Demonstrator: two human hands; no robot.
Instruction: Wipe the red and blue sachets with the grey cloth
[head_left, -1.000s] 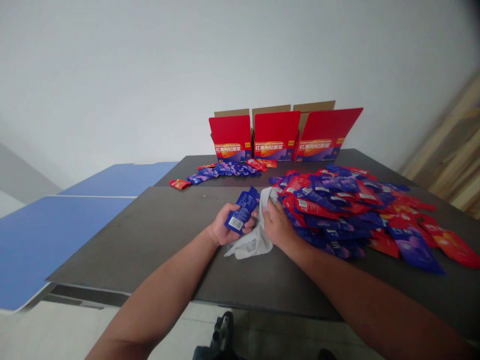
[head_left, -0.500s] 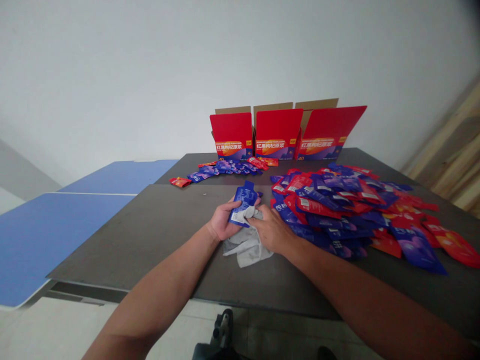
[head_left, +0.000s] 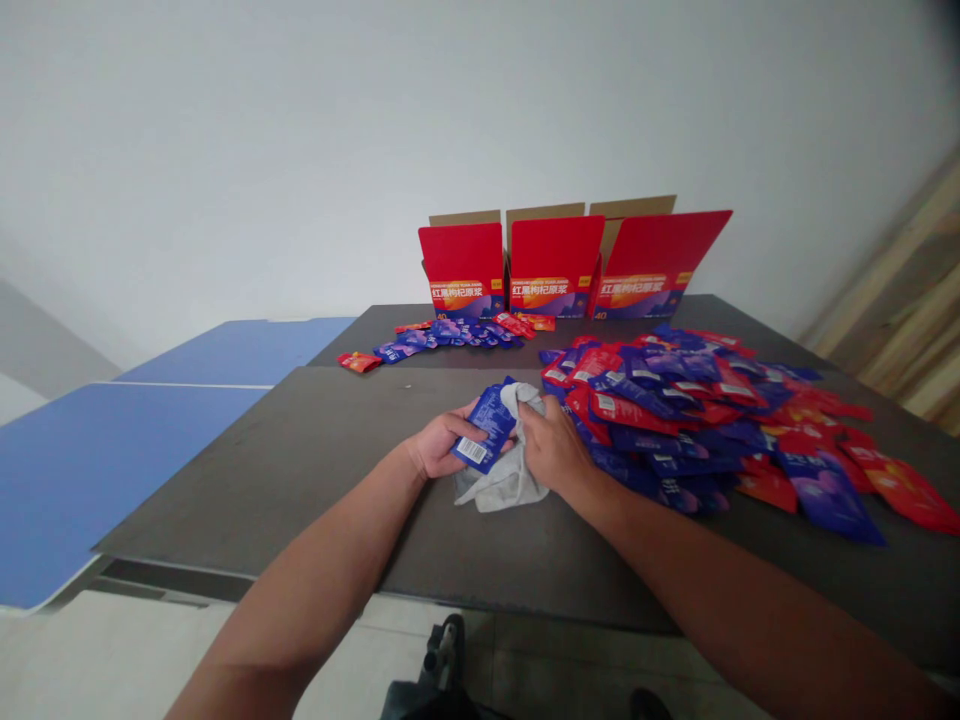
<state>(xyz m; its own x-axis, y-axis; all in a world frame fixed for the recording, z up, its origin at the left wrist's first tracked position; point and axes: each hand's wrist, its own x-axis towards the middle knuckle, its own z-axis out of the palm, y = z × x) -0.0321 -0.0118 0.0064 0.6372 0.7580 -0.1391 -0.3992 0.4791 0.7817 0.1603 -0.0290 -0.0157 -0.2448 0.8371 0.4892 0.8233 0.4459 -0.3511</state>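
My left hand (head_left: pixel 437 447) is closed round a blue pouch (head_left: pixel 484 425) with a white barcode label at its lower end. My right hand (head_left: pixel 553 450) grips a crumpled grey-white cloth (head_left: pixel 504 478) and presses it against the pouch's upper end. Both hands hover just above the dark table (head_left: pixel 315 470), close to its middle. Right beside my right hand begins a large heap of red and blue pouches (head_left: pixel 705 420).
Three open red cartons (head_left: pixel 555 265) stand in a row at the table's far edge. A smaller spread of pouches (head_left: pixel 450 340) lies in front of them. A blue table (head_left: pixel 112 450) adjoins on the left. Wooden boards (head_left: pixel 900 320) lean at the right.
The cloth has moved from the pouch's lower label up to its top end. The pouch has tilted slightly to the right. Both hands stayed in about the same place.
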